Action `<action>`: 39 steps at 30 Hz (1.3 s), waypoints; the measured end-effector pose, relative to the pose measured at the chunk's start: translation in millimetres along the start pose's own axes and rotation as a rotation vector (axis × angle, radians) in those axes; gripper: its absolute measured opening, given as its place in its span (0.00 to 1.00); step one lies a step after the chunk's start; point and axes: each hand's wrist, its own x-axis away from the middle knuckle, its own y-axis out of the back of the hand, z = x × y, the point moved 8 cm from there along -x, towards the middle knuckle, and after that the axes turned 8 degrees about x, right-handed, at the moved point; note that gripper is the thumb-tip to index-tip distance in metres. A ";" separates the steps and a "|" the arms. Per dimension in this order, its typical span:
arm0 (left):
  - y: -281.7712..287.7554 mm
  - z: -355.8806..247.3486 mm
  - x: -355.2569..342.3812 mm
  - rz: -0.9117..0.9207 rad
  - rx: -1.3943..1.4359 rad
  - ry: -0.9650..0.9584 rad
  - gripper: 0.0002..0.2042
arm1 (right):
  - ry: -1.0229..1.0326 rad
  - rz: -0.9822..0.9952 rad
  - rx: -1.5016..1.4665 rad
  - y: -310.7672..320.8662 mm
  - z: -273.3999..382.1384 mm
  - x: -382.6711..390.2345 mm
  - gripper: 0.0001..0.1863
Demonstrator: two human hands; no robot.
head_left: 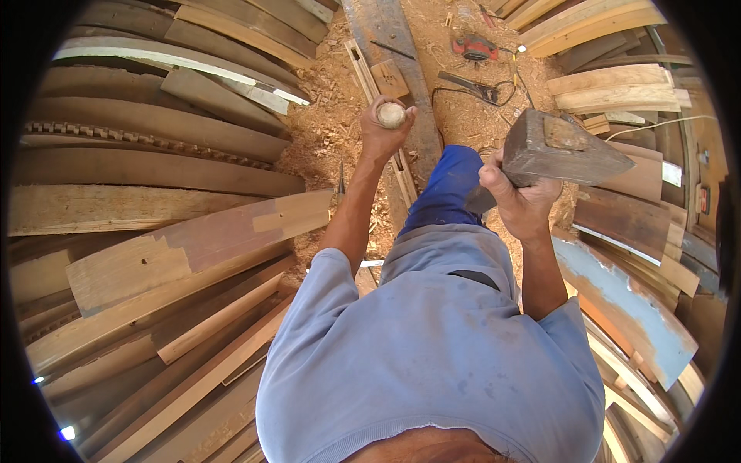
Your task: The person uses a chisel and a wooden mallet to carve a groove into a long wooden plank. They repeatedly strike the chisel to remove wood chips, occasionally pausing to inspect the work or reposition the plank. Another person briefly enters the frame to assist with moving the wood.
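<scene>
My left hand (380, 139) is closed around an upright chisel (390, 115). Only the round, pale wooden end of its handle shows, and the blade is hidden below the fist. Under and beside that hand runs a narrow light wood piece (360, 68) with long slots cut in it, lying along a thick worn plank (421, 96). To the right, my right hand (526, 207) grips a dark, heavy wooden mallet (532, 154), held raised with its squared head toward me. The mallet and chisel are well apart.
A small wood block (389, 79) and a thin dark bar (393, 50) lie on the plank. Beyond, a red power tool (475, 49), a dark long tool (469, 85) and a cord (505, 100) rest among shavings. Stacked boards (154, 174) line both sides.
</scene>
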 end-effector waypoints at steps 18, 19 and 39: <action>-23.5 -14.6 34.6 0.232 0.097 -0.243 0.13 | -0.058 0.510 0.953 -73.3 -80.2 -32.8 0.18; -20.7 -5.9 41.2 0.203 0.162 -0.137 0.14 | -0.075 0.527 0.938 -72.8 -76.7 -32.9 0.18; 17.1 16.9 60.7 0.250 0.105 -0.113 0.22 | -0.026 0.531 0.850 -93.1 -68.2 -14.4 0.17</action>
